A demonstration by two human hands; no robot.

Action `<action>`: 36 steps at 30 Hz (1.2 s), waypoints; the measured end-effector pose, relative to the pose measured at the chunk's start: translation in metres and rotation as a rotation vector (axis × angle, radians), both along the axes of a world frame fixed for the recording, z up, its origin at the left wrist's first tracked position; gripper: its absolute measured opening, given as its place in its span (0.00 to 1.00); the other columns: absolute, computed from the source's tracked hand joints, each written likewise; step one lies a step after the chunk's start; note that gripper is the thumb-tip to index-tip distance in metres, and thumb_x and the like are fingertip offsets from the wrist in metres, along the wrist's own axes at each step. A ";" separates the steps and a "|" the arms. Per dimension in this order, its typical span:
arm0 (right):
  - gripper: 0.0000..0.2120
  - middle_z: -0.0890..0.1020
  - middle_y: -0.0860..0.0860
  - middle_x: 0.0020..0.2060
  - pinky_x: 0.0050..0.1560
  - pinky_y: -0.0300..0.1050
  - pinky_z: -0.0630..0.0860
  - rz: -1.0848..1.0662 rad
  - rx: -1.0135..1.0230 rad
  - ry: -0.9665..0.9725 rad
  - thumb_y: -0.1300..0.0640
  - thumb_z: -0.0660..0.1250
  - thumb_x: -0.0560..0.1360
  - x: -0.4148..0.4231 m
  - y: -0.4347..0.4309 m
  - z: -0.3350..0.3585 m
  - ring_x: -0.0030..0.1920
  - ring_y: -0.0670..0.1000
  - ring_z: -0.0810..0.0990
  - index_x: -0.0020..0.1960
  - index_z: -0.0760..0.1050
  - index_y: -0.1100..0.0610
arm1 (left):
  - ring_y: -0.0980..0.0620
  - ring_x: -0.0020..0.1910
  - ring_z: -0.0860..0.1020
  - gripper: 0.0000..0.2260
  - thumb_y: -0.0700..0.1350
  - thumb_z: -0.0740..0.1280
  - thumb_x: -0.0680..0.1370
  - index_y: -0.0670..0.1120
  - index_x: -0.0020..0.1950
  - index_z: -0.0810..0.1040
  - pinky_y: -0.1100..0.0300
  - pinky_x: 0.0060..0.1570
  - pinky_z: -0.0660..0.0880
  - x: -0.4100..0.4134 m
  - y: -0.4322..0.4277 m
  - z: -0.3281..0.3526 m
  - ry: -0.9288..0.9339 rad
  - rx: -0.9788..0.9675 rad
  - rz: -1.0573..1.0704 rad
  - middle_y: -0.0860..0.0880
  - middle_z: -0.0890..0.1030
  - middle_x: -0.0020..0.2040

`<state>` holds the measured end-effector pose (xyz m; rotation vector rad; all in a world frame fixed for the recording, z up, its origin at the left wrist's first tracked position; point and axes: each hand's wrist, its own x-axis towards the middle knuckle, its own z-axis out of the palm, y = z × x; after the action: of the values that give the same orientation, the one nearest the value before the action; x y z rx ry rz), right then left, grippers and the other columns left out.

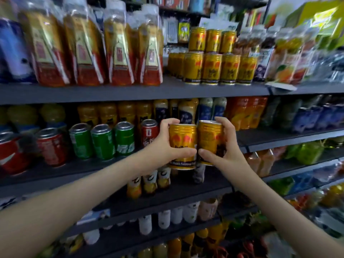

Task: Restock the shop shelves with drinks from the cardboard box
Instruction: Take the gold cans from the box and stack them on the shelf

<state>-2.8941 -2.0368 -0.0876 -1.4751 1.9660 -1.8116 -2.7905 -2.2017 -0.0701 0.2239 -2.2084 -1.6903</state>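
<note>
Two short gold metal drink cans with red print hang in the air, side by side and touching, in front of the middle shelf. The left gold can [183, 138] is in the left hand [167, 146], with the fingers curled over its far side and the thumb across the near face. The right gold can [208, 138] is gripped the same way by the right hand [229, 148]. Both cans are roughly upright. The cardboard box is not in view.

I judge the step in hand to be carrying a pair of cans to the shelf; they are not yet placed. The likely destination is the stack of matching gold cans [220, 70] on the dark grey upper shelf [121, 93], above and beyond the hands. Its top tier [212, 40] holds three, and the rightmost front can below is uncovered.

The next move calls for lifting both cans clear of the shelf edge. They must then be set flat on the lids without nudging the stack. Green soda cans [103, 142] stand to the left on the middle shelf.
</note>
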 end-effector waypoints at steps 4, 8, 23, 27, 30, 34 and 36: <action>0.37 0.66 0.40 0.64 0.57 0.41 0.76 -0.020 -0.055 0.088 0.61 0.73 0.72 -0.044 0.007 0.029 0.62 0.43 0.73 0.71 0.57 0.43 | 0.51 0.60 0.74 0.41 0.47 0.79 0.66 0.61 0.67 0.53 0.51 0.61 0.74 -0.037 0.011 0.026 0.038 -0.027 0.111 0.51 0.68 0.63; 0.38 0.68 0.41 0.64 0.52 0.27 0.72 -0.006 -0.111 0.138 0.61 0.74 0.70 -0.080 0.018 0.057 0.58 0.35 0.73 0.72 0.57 0.45 | 0.54 0.59 0.74 0.40 0.46 0.79 0.65 0.53 0.67 0.55 0.54 0.62 0.73 -0.065 0.030 0.061 0.115 -0.015 0.207 0.51 0.71 0.62; 0.36 0.67 0.44 0.65 0.61 0.37 0.69 -0.142 -0.327 0.331 0.54 0.76 0.69 -0.193 -0.046 0.185 0.64 0.47 0.70 0.69 0.58 0.44 | 0.54 0.56 0.77 0.33 0.41 0.78 0.67 0.52 0.67 0.66 0.51 0.60 0.73 -0.164 -0.021 0.219 0.419 -0.136 0.359 0.55 0.77 0.55; 0.37 0.65 0.43 0.64 0.57 0.31 0.65 -0.212 -0.323 0.319 0.55 0.76 0.70 -0.213 -0.079 0.199 0.64 0.45 0.68 0.70 0.57 0.46 | 0.51 0.57 0.75 0.34 0.39 0.78 0.67 0.50 0.69 0.67 0.47 0.64 0.71 -0.206 -0.057 0.225 0.379 -0.110 0.410 0.56 0.77 0.52; 0.38 0.66 0.45 0.66 0.64 0.43 0.67 -0.247 -0.302 0.338 0.55 0.76 0.69 -0.229 -0.100 0.200 0.66 0.48 0.68 0.71 0.57 0.46 | 0.48 0.59 0.75 0.36 0.37 0.78 0.66 0.48 0.70 0.67 0.44 0.64 0.70 -0.231 -0.081 0.223 0.325 -0.029 0.436 0.51 0.78 0.56; 0.39 0.68 0.47 0.66 0.66 0.50 0.70 -0.260 -0.290 0.359 0.55 0.77 0.68 -0.241 -0.115 0.202 0.65 0.50 0.71 0.70 0.57 0.46 | 0.48 0.60 0.73 0.32 0.34 0.76 0.68 0.48 0.69 0.68 0.45 0.65 0.68 -0.254 -0.111 0.218 0.301 0.032 0.446 0.50 0.77 0.55; 0.38 0.69 0.48 0.66 0.66 0.51 0.70 -0.262 -0.266 0.389 0.54 0.77 0.68 -0.245 -0.120 0.202 0.65 0.51 0.71 0.70 0.57 0.44 | 0.45 0.62 0.73 0.31 0.33 0.75 0.68 0.48 0.67 0.69 0.44 0.65 0.69 -0.260 -0.122 0.216 0.283 0.057 0.459 0.48 0.78 0.56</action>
<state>-3.1386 -2.1569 0.1145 -1.8462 2.2553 -2.0920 -3.0501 -2.3234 0.1458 0.4389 -1.7411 -1.4301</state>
